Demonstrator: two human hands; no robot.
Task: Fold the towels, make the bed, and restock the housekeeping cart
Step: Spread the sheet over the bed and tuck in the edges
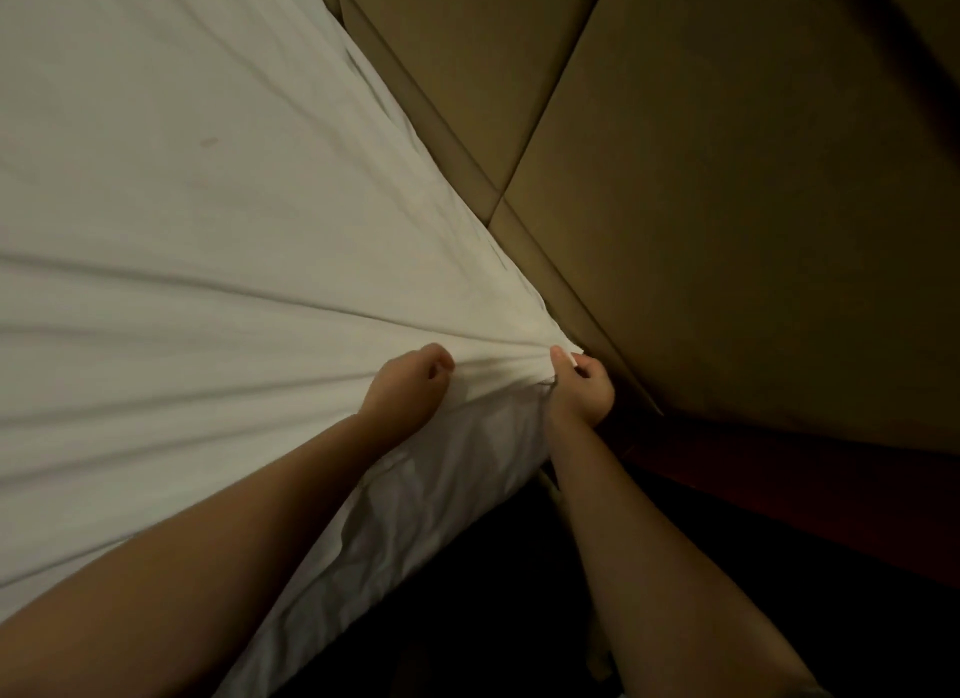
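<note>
Both my forearms (218, 557) reach to the bed's corner, where my right grip (579, 385) is clenched on a bunch of the white sheet (208, 203) that fans out in taut creases to its left. My left grip (410, 385), just beside it, is curled on the cloth, and I cannot tell whether it holds any. I'd pull evenly, draw the bunch down over the mattress (415, 515) edge below my grips, then tuck it flat. I count two grips, one sheet, one mattress.
</note>
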